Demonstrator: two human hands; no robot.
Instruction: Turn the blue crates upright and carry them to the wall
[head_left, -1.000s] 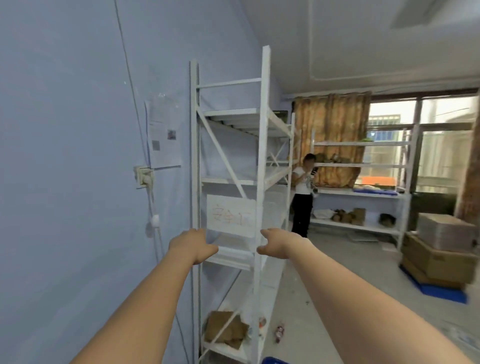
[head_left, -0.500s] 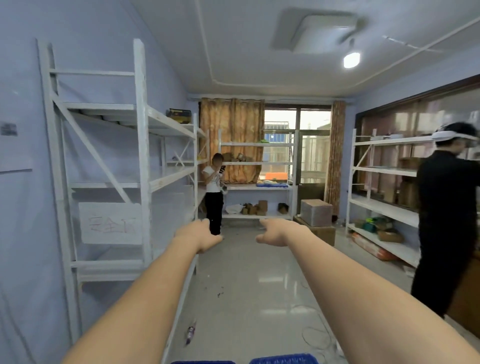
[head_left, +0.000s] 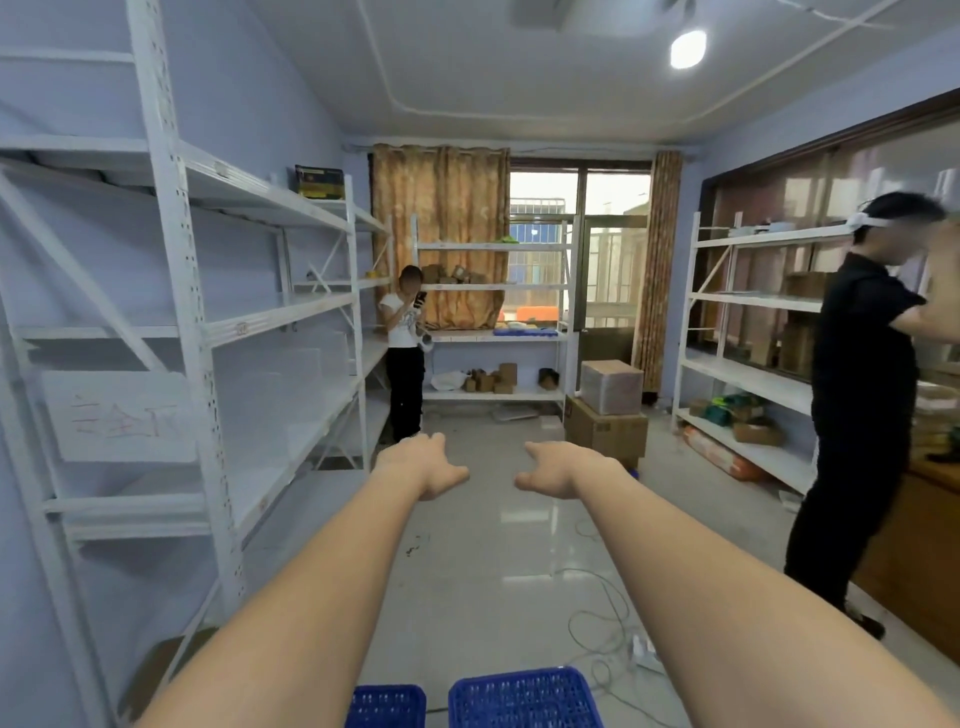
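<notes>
Two blue crates (head_left: 475, 699) sit on the floor (head_left: 493, 545) at bottom of view, well below both hands; left hand (head_left: 423, 465) & right hand (head_left: 558, 470) stretched fwd, fingers relaxed, holding nothing.

Room bright, evenly lit. Ceiling lamp (head_left: 688, 48) glares white; window (head_left: 543, 260) at far end blown out. Glossy floor (head_left: 498, 551) throws back pale reflections. Wide-angle bending at the edges; shelf posts (head_left: 176, 291) lean. Soft overall focus, shadows faint.
</notes>
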